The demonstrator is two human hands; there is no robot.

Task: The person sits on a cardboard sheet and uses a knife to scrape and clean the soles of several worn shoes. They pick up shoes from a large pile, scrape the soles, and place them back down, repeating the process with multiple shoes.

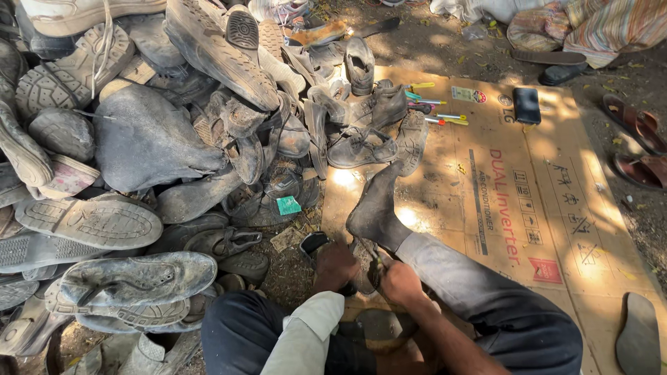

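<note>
The heap of worn shoes and soles [139, 139] is filling the frame from 7 o'clock round to 12 o'clock, the items lying over one another. The flattened cardboard sheet [542, 208] is spreading from the centre toward 3 and 5 o'clock, and you are sitting at its near edge with your right leg stretched across it.

Your dusty foot [379, 201] is resting just above centre, toes pointing to 12 o'clock, close to a dark laced shoe [361, 146]. A pair of brown sandals [639, 139] is lying off the sheet at 3 o'clock, well apart from your hands. A black rectangular case [526, 105] is lying on the cardboard at 1 o'clock, with several coloured pens [438, 111] near it at 12 o'clock.

At 6 o'clock, your left hand [335, 267] is clenching around a dark shoe [316, 244] held low between your knees. Your right hand [401, 281] is closing on a thin tool [372, 253] that is touching the same shoe; the tool's kind cannot be determined from this view.
</note>
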